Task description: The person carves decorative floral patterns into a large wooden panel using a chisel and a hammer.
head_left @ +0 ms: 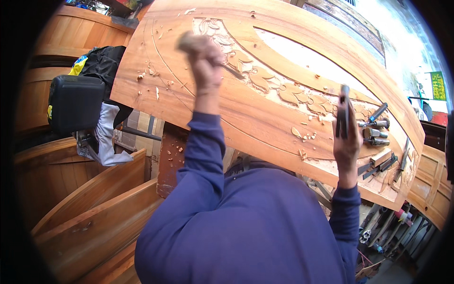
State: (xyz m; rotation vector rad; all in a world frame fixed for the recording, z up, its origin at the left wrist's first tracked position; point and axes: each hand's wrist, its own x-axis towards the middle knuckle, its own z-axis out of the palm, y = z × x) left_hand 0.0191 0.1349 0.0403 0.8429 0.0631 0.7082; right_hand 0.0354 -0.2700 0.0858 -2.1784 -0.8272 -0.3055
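My left hand (206, 64) is closed, slightly blurred, round the handle of a chisel (232, 71), whose blade slants down to the right over the carved leaf band (265, 80) on the wooden panel (222, 123). My right hand (349, 128) grips an upright dark tool (344, 109), its kind unclear, at the panel's right part. Beside that hand lie several carving tools with dark handles and metal ferrules (378, 132), and lower down more narrow blades and pieces (378, 165). Pale shavings (302, 135) are scattered over the surface.
At the left a black case (75, 104), a dark bag (104, 64) and a white cloth (109, 137) sit beside stacked wooden boards (94, 213). A panelled wooden door (430, 184) is at the right, with assorted tools (383, 222) below the work panel's right end.
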